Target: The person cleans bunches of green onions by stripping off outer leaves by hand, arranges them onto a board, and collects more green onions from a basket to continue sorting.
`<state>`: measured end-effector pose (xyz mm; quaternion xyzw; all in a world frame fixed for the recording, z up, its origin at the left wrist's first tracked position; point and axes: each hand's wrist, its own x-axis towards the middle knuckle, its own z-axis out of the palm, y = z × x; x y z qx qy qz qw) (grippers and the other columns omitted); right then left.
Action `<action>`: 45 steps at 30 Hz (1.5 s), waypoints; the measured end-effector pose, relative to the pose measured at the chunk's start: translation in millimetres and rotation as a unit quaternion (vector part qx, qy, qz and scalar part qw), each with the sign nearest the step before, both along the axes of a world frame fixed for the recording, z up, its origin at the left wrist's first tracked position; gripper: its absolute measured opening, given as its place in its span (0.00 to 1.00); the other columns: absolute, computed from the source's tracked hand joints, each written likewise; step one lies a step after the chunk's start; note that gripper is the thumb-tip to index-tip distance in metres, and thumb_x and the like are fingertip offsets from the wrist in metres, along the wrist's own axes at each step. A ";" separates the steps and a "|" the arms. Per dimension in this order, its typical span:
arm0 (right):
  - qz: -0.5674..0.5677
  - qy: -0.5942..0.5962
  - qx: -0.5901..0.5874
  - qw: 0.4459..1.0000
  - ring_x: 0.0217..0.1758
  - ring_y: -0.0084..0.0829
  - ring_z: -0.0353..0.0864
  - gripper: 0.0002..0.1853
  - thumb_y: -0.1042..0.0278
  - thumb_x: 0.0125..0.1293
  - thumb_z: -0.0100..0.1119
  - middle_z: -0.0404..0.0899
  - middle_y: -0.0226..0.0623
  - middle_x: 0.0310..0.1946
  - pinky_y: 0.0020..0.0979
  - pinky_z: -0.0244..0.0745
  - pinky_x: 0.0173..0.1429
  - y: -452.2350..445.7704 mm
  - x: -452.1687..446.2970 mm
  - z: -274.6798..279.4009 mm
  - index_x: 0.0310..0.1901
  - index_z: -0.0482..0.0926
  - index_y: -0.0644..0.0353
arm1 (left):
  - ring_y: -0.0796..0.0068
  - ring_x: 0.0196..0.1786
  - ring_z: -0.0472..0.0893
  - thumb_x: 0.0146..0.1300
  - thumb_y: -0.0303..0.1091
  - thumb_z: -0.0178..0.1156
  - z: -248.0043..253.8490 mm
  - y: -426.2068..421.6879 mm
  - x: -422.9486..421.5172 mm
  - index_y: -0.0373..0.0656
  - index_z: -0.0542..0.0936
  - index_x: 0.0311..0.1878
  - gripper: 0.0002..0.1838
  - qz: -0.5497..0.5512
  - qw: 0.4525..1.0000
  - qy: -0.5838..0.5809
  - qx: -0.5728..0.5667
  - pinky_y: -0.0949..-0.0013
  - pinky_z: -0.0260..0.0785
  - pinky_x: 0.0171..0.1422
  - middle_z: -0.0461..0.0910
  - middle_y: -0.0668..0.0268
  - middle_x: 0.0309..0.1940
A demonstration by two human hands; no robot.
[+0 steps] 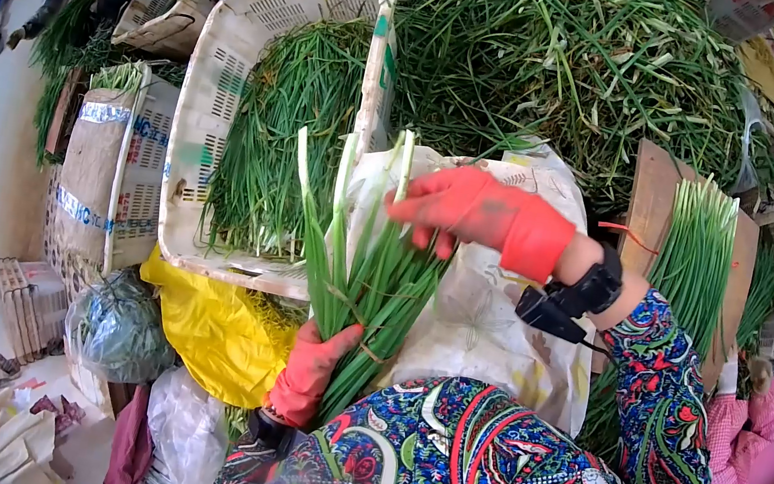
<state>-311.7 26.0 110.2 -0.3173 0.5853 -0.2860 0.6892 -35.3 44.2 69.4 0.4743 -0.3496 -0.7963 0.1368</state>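
Note:
A bunch of long green stalks with pale ends (354, 288) stands upright over my lap. Near its lower part, my left hand (311, 372) in a red glove is wrapped round it. My right hand (482, 217), also gloved in red, is at the top of the bunch beside the pale ends, its fingertips close together at one white stalk. Whether the fingers pinch that stalk is hard to make out. Behind the bunch lies a whitish patterned sheet (489, 304).
A white crate (381, 59) of greens stands at the left, above a yellow bag (222, 327). Loose greens (578, 59) are heaped at the back. On the right, a neat bundle (693, 260) lies on a brown board (651, 203). Other people are at the far left and lower right.

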 end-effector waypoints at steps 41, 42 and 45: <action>0.024 0.099 -0.107 0.989 0.24 0.21 0.77 0.14 0.60 0.61 0.50 0.79 0.30 0.26 0.22 0.70 0.31 -3.7 35.1 -18.0 0.38 0.78 0.61 | 0.79 0.36 0.76 0.61 0.29 0.56 9.8 6.6 -10.4 0.37 0.75 0.48 0.13 -0.039 0.998 -0.048 -0.023 0.76 0.70 0.39 0.78 0.68 0.37; 0.029 0.141 -0.140 0.980 0.23 0.21 0.77 0.14 0.60 0.61 0.49 0.78 0.31 0.24 0.23 0.70 0.30 -1.9 32.8 -19.0 0.36 0.79 0.61 | 0.79 0.36 0.76 0.61 0.29 0.56 8.4 6.1 -10.5 0.37 0.75 0.48 0.13 -0.043 0.998 -0.047 -0.025 0.76 0.70 0.40 0.78 0.68 0.37; -0.004 0.234 -0.235 0.943 0.22 0.22 0.77 0.14 0.59 0.62 0.47 0.78 0.32 0.24 0.25 0.71 0.29 -9.4 11.7 -36.0 0.35 0.80 0.58 | 0.79 0.38 0.76 0.61 0.29 0.56 2.7 6.7 -6.3 0.38 0.75 0.48 0.13 -0.044 0.998 -0.037 -0.029 0.75 0.70 0.41 0.78 0.68 0.38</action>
